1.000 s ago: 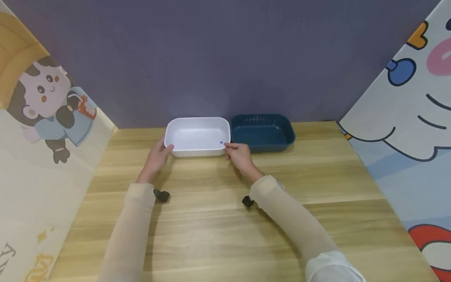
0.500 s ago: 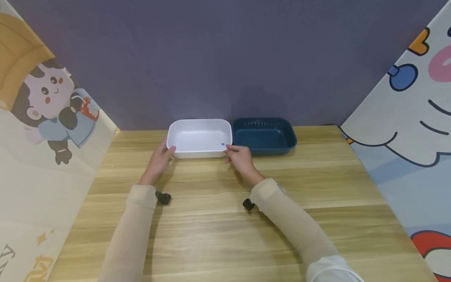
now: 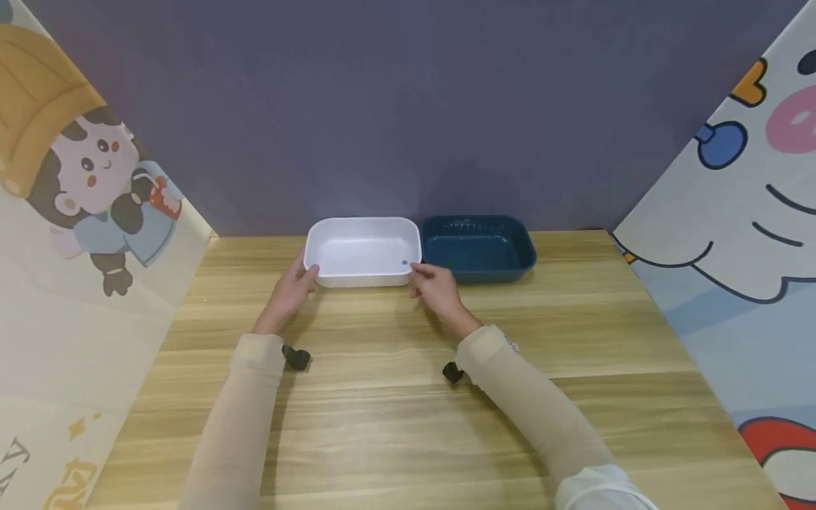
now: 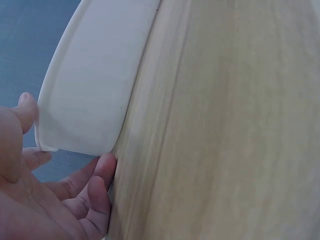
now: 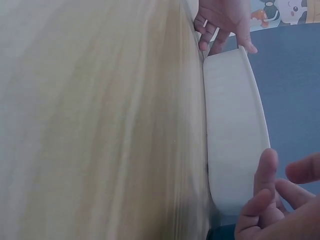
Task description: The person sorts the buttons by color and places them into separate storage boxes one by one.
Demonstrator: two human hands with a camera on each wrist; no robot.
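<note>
A white plastic tray, oblong with rounded corners, stands on the table against the back panel. My left hand holds its left end, thumb at the near corner of the rim and the other fingers around the end wall. In the left wrist view, the fingertips reach down to the table beside the tray's end. My right hand grips the near right corner, its fingertips at the rim by a small blue dot inside the tray. A dark blue tray stands close to the white one's right side, partly behind my right hand.
The wooden table stretches toward me. A plain grey-blue panel rises right behind both trays. Panels with cartoon prints bound the left and right sides. Small black camera mounts stick out at my wrists.
The head view has shifted slightly, so everything sits a little lower in it. Both hands stay at the same corners of the white tray, and neither tray has visibly moved on the table.
</note>
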